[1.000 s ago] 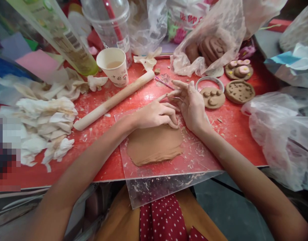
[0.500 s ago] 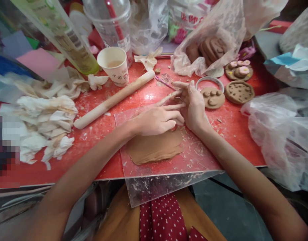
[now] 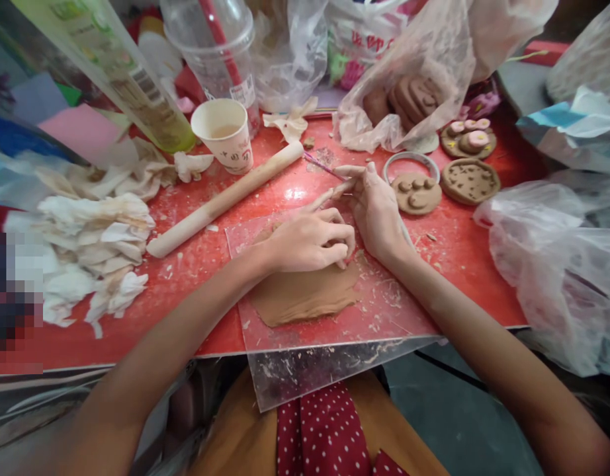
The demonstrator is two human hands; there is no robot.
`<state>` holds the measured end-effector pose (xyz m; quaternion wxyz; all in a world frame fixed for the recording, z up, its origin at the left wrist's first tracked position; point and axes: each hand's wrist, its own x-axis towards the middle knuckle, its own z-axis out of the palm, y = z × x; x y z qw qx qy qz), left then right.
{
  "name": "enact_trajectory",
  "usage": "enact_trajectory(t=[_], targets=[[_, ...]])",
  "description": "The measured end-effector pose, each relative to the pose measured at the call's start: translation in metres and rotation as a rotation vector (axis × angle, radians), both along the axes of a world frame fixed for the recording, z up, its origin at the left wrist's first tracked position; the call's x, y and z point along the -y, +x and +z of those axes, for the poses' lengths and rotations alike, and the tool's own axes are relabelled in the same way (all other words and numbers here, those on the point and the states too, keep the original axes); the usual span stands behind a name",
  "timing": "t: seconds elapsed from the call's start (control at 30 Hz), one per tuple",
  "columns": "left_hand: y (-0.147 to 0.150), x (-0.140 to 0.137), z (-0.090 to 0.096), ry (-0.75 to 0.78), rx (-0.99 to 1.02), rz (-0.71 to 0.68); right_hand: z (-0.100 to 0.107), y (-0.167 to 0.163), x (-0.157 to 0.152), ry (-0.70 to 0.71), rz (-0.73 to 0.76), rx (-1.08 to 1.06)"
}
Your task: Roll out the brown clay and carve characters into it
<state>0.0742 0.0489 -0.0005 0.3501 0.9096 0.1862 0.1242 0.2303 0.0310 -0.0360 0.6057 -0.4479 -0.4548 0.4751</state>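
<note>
My left hand is over a flattened slab of brown clay, index finger stretched forward, the others loosely bent above the slab's right edge. Its index fingertip meets the fingers of my right hand, which are bent together beyond the slab. Anything small between them is hidden. A thin purple stick reaches from the rolling pin's end toward the right fingers and seems to lie on the table. Beneath the clay is a clear plastic sheet, its near corner hanging over the table edge.
A wooden rolling pin lies at left, by a paper cup and crumpled tissues. At right are a ring, a clay disc with small balls, a speckled disc, bagged clay and a plastic bag.
My left hand has drawn slightly back to the left and its bent fingers have curled closer together. The right hand stays near the left index fingertip. The clay slab looks the same.
</note>
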Motion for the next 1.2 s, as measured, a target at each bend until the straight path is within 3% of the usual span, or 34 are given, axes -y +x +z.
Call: enact_trajectory(t=[0.13,0.3,0.47,0.73,0.83,0.97,1.2], targets=[[-0.002,0.006,0.0,0.086,0.069,0.0,0.0,-0.001,0.001,-0.019,0.01,0.006],[-0.006,0.028,-0.004,0.326,0.041,-0.026,0.0,-0.002,0.001,-0.018,0.011,0.011],[-0.013,0.037,-0.009,0.09,0.09,0.016,0.003,-0.002,0.001,-0.003,0.007,0.099],[-0.011,0.03,-0.005,-0.044,0.125,0.0,0.005,-0.002,0.002,0.01,0.035,0.113],[-0.012,0.032,-0.005,-0.05,0.121,0.005,0.006,-0.003,0.001,0.015,0.034,0.109],[-0.012,0.032,-0.007,-0.003,0.001,-0.101,0.007,-0.004,0.001,0.0,0.034,0.12],[-0.01,0.03,-0.005,-0.026,0.065,-0.107,0.003,-0.003,0.0,0.042,0.064,0.108]])
